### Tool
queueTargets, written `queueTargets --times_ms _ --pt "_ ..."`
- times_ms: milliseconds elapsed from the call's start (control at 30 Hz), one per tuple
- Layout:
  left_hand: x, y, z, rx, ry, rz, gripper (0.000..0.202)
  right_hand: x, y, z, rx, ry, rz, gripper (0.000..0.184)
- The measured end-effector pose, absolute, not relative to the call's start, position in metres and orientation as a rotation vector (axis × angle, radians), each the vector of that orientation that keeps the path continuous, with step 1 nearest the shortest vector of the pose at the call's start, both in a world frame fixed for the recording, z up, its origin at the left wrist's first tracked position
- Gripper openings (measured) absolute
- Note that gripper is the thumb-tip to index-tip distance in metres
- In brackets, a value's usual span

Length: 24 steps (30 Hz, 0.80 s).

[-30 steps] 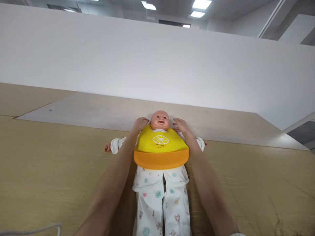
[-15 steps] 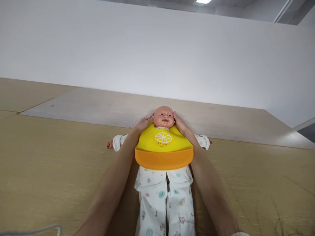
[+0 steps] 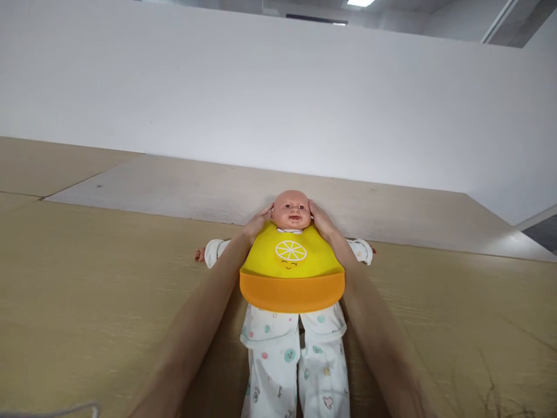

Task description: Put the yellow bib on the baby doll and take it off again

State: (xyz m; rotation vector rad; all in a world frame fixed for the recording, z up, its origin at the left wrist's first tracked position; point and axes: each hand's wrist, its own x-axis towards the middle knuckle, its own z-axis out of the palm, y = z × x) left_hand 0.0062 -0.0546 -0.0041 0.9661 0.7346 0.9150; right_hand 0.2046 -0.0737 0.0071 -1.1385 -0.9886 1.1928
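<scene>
A baby doll [image 3: 292,210] in white patterned pyjamas lies on its back on a tan mat [image 3: 87,290], arms spread. A yellow bib [image 3: 290,267] with an orange catch pocket and a lemon print covers its chest. My left hand [image 3: 257,223] is cupped against the left side of the doll's head and neck, at the bib's top corner. On the other side my right hand [image 3: 321,220] presses against the head in the same way. The fingertips of both hands are tucked behind the neck and hidden.
Beyond the mat lies a pale wooden board [image 3: 209,191], and behind it rises a white partition wall [image 3: 278,98]. A white cord [image 3: 52,411] shows at the bottom left corner.
Both hands have closed in from the doll's shoulders onto the sides of its head and neck. The view has tilted down slightly.
</scene>
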Motion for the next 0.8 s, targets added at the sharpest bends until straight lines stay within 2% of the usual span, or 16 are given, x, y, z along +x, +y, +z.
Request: queueTargets --times_ms 533,800 --pt "0.004 -0.134 -0.006 0.799 0.764 0.946 0.064 0.19 -0.159 0.018 -1.197 -0.93 1.097 0.046" --pt "-0.004 -0.171 -0.014 0.795 0.744 0.913 0.064 0.191 -0.203 0.003 -1.065 -0.796 1.242 0.06"
